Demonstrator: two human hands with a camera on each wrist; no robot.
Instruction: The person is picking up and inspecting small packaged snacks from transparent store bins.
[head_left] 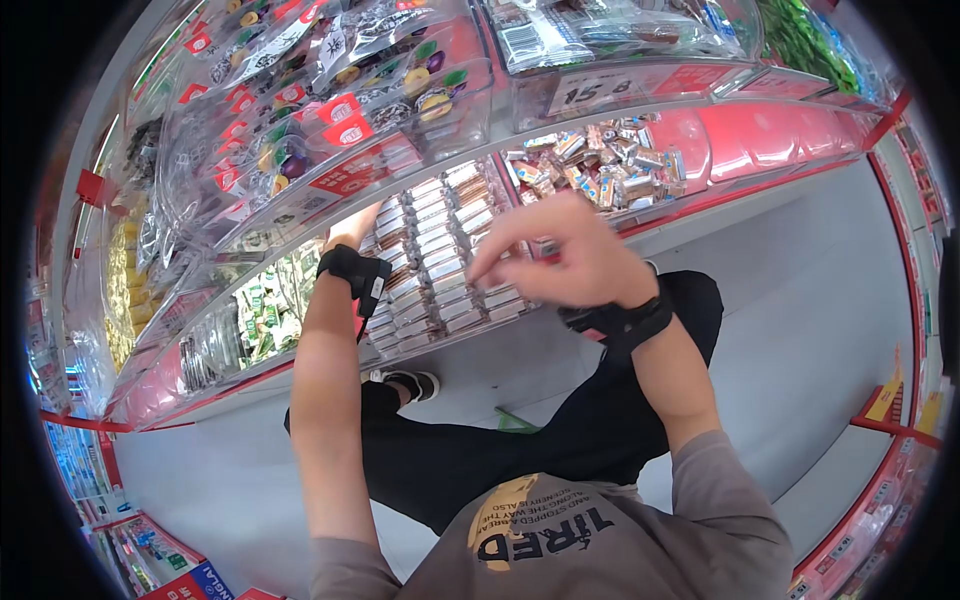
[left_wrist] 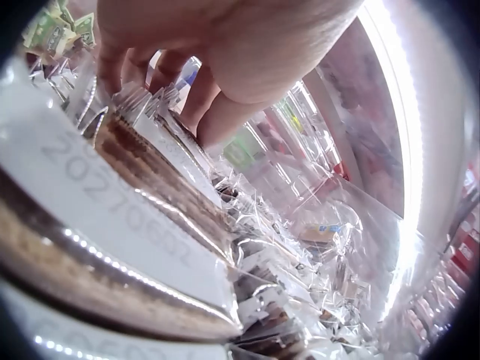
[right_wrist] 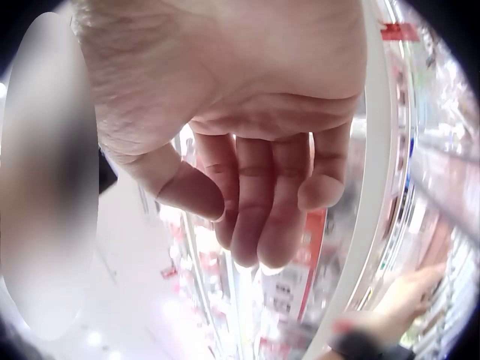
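The wrapped bars (head_left: 440, 250) lie in long, close columns below and to the left of the price card (head_left: 592, 92) reading 15.8, as the head view shows them. Each is a slim brown piece in a shiny clear wrapper with crimped, crinkled ends and a white band along it; the nearest band in the left wrist view carries pale printed digits. The bars lie parallel, packed side by side.

The left hand (left_wrist: 240, 45) reaches in from above, left of the price card and beneath the upper shelf's edge, palm down. Its grip is part closed: the fingers bend downward around the crinkled ends of some bars, with the thumb on the opposite side.

The right hand (head_left: 565, 255) is below the price card, over the right side of the columns, its wrist bent and the fingers directed left. Its grip is relaxed and empty, the fingers loosely curved side by side and the thumb apart from them.

Loose small packets (head_left: 600, 165) are heaped just below the price card, and green packets (head_left: 270, 300) lie farther down and left of it.
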